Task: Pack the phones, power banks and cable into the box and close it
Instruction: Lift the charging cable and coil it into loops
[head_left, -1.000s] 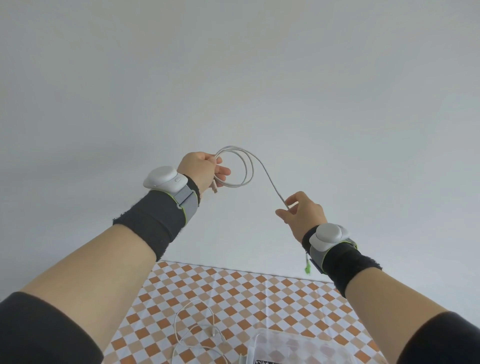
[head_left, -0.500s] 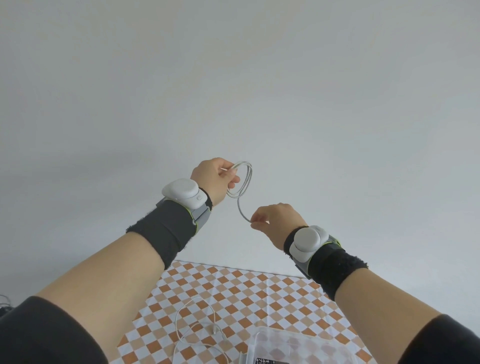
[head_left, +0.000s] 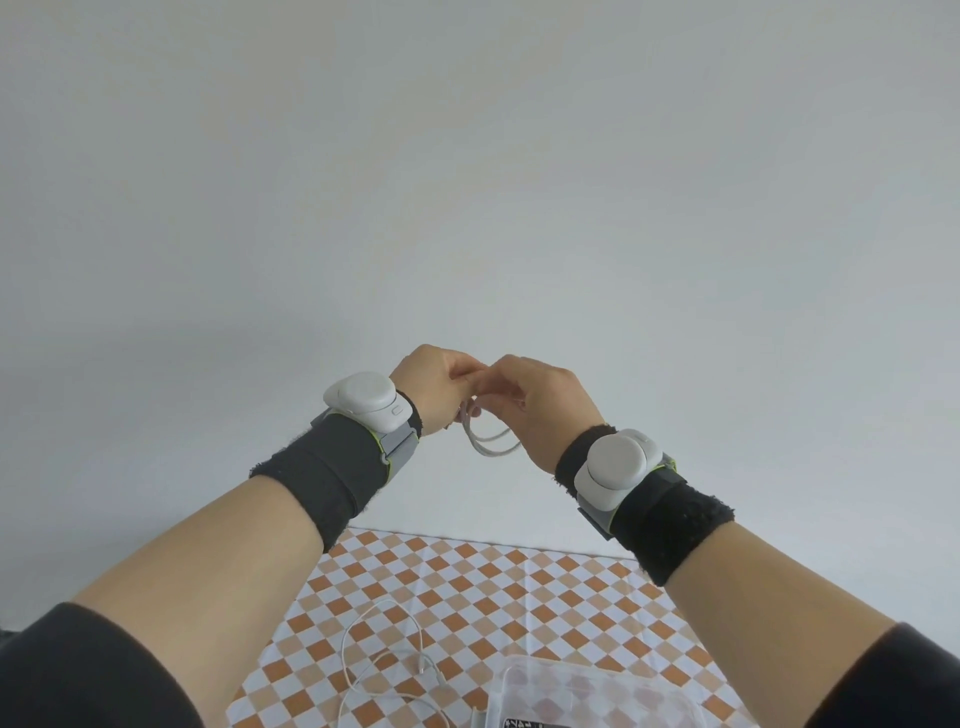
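Observation:
Both hands are raised in front of the grey wall, fingertips meeting. My left hand and my right hand each pinch a white cable, whose coiled loops hang below and between them. A clear plastic box lies on the table at the bottom edge, with something dark and printed inside it, mostly cut off. A second white cable lies loose on the cloth left of the box. No phones or power banks are in view.
An orange and white checkered tablecloth covers the table, whose far edge meets the plain grey wall. Both wrists carry dark bands with white sensor pods.
My right hand has moved up and left to meet my left hand, which has come down and to the right. The cable's long free stretch has been gathered into small loops between them.

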